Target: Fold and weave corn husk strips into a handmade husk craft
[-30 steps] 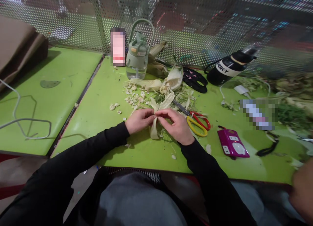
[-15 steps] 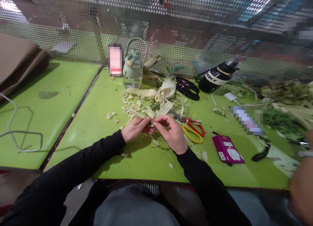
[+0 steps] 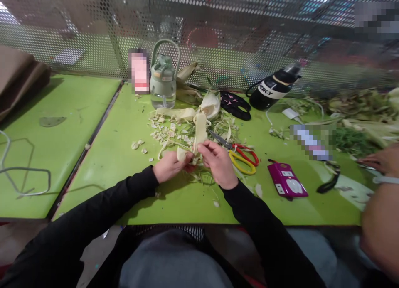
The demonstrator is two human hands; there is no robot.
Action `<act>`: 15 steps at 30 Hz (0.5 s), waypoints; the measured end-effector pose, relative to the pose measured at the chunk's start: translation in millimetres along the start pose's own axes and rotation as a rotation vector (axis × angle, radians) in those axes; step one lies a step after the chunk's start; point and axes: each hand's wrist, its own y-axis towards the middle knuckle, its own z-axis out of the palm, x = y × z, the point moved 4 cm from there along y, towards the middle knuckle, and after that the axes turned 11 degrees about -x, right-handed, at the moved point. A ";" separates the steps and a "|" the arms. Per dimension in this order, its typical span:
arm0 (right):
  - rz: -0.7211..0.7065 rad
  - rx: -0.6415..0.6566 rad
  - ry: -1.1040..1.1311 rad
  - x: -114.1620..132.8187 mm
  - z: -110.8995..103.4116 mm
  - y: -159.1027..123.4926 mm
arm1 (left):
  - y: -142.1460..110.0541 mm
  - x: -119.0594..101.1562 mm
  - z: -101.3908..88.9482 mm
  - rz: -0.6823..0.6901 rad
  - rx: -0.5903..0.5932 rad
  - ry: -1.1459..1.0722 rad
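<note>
Pale corn husk pieces are between my two hands over the green table. My left hand [image 3: 173,165] is closed on a curled husk piece [image 3: 182,154]. With thumb and fingers pinched, my right hand [image 3: 218,162] grips the lower end of a long husk strip [image 3: 200,129] that stands up toward the back. Under and behind the hands lie husk scraps [image 3: 170,132] and thin green shreds. A larger husk bundle [image 3: 210,105] rests just beyond. Scissors [image 3: 242,159] with red and yellow handles lie right of my right hand, blades toward the scraps.
A green water bottle [image 3: 163,82] and a blurred phone [image 3: 139,72] stand at the back. Farther right are a black bottle [image 3: 270,92], a black patterned item [image 3: 234,105] and a purple power strip [image 3: 288,180]. Another person's arm [image 3: 383,205] reaches in at the right edge.
My hands have drawn slightly apart. The husk strip at my right hand now stands more upright. At the right, the other person's hand has come into view. The whole view has shifted slightly.
</note>
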 end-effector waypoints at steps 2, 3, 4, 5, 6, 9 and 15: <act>0.091 0.044 0.142 -0.9 2.1 -2.3 | 1.9 7.1 1.5 -0.123 0.003 -0.043; 0.112 0.065 0.185 -0.3 2.9 -3.1 | 2.0 9.0 2.9 -0.174 0.015 -0.058; 0.122 0.084 0.212 0.6 3.4 -3.8 | 1.6 9.6 4.3 -0.209 0.024 -0.070; 0.121 0.101 0.224 1.7 3.7 -4.5 | 0.9 9.1 5.5 -0.239 0.027 -0.080; 0.110 0.118 0.217 3.1 4.0 -5.3 | -0.1 7.8 6.6 -0.267 0.029 -0.088; 0.011 0.104 0.075 8.0 1.9 -7.6 | -3.3 2.5 8.2 -0.350 0.024 -0.097; -0.153 0.084 -0.188 14.3 -4.2 -11.8 | -6.0 -3.8 8.6 -0.376 0.083 -0.164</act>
